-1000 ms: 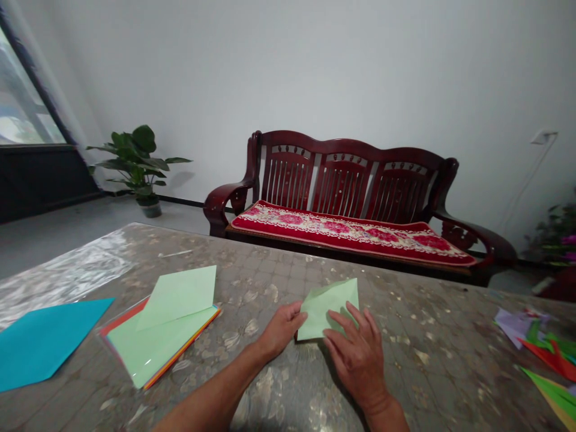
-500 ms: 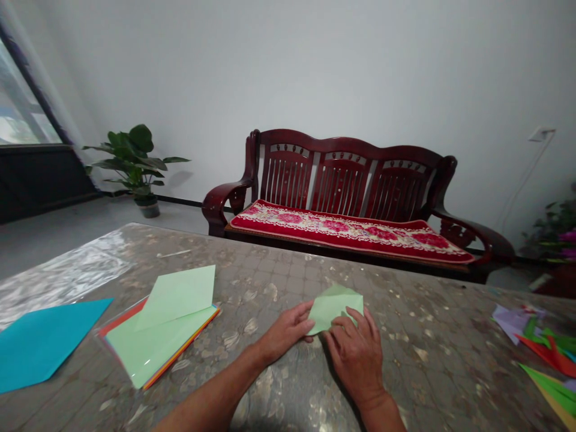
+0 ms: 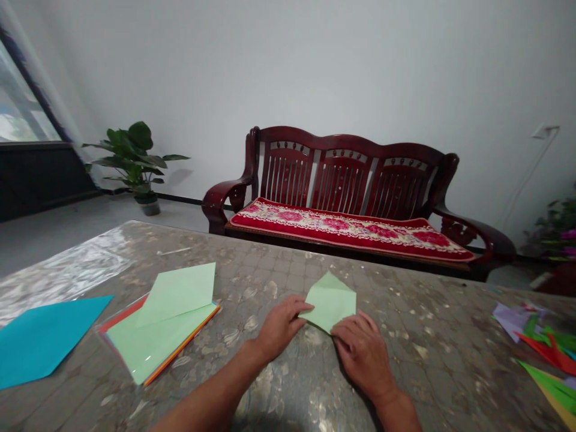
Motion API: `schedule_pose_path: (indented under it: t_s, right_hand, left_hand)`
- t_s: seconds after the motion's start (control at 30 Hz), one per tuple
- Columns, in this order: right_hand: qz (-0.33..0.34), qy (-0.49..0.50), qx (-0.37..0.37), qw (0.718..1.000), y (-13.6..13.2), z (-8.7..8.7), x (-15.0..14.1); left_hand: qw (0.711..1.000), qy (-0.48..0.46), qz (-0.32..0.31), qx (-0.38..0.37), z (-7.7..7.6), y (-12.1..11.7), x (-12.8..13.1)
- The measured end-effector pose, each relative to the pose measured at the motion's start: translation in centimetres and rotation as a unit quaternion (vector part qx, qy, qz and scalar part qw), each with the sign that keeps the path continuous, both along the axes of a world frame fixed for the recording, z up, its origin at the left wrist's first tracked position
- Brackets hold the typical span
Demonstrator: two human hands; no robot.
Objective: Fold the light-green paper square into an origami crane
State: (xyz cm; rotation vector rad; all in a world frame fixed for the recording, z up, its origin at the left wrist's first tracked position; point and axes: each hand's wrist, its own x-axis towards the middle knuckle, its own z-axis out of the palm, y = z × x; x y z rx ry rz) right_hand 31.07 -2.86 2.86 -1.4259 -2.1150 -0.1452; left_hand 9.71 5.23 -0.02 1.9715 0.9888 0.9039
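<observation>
A small light-green sheet of paper [image 3: 330, 300] with fold lines lies between my hands over the table, one corner pointing away from me. My left hand [image 3: 284, 323] grips its left corner, thumb below and fingers on top. At the near right edge, my right hand [image 3: 360, 348] pinches the paper with thumb and curled fingers. The near edge lifts slightly off the tabletop. The underside of the sheet is hidden.
Left of my arms lies a pack of coloured paper [image 3: 157, 345], with a loose light-green sheet [image 3: 184, 291] on it. A blue sheet [image 3: 45, 339] is farther left. Folded colourful paper pieces [image 3: 546, 345] sit at the right. A wooden bench [image 3: 346, 180] stands beyond the table [image 3: 252, 372].
The green paper has turned so that a corner now points away from me. My right hand has moved from lying over the paper to pinching its near right edge.
</observation>
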Motion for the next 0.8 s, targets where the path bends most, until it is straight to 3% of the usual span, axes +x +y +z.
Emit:
schedule_pose_path:
  t_s: [0.17,0.3,0.5,0.63,0.8]
  right_hand:
    - [0.046,0.0,-0.018,0.999,0.4,-0.6,0.4]
    - [0.03,0.002,-0.03,0.999,0.7,-1.0,1.8]
    - [-0.006,0.004,-0.013,1.0,1.1,-2.0,2.3]
    - [0.002,-0.006,-0.005,1.0,0.9,-1.2,0.9]
    - [-0.013,0.037,-0.065,0.997,0.9,-0.7,0.9]
  left_hand:
    - [0.992,0.11,-0.007,0.057,0.2,0.2,-0.3]
    - [0.985,0.162,-0.003,0.052,0.7,0.4,-0.4]
    - [0.984,0.159,-0.014,0.079,1.8,-0.4,-0.3]
    - [0.983,0.166,-0.009,0.083,1.7,-1.1,0.4]
    - [0.985,0.165,-0.004,0.056,1.3,-0.6,0.2]
